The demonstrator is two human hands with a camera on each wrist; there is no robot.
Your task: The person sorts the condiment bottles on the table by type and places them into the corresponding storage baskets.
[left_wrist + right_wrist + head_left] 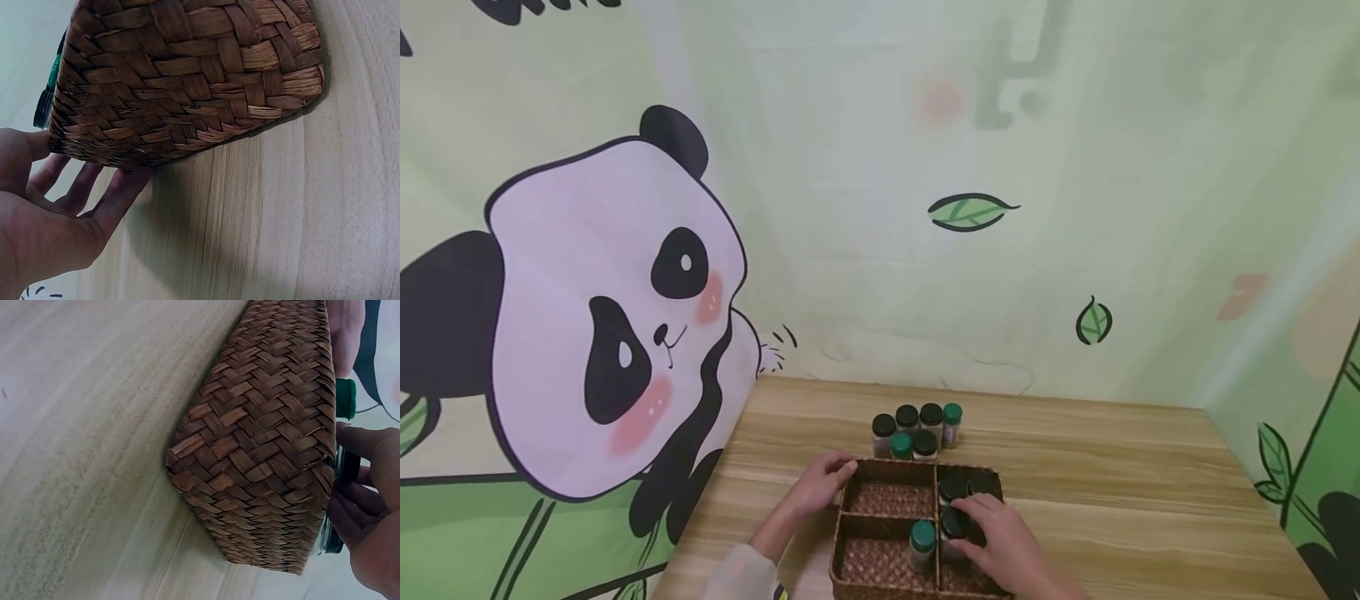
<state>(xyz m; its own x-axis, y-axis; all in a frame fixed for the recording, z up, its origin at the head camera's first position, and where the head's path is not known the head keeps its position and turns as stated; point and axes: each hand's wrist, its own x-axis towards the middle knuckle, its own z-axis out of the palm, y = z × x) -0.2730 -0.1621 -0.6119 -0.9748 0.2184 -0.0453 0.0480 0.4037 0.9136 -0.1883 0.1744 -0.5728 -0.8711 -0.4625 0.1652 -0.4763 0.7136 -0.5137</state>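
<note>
A brown woven basket [835, 554] with divided compartments stands on the table. My left hand [822, 485] holds its far left corner, thumb at the rim and fingers along the outer wall [187, 69]. In the right compartment, my right hand [1003, 542] grips a small jar with a black lid [954, 522], thumb and fingers round its top. Just behind that jar are more black-lidded jars [952, 487], partly covered by the hand. A green-lidded jar [922, 547] stands upright in the near left compartment. The far left compartment shows its bare woven bottom.
Behind the basket, several jars with black lids [883, 427] and green lids [952, 413] stand close together on the wooden table [1112, 492]. A printed cloth [850, 250] with a panda and leaves hangs at the table's back edge.
</note>
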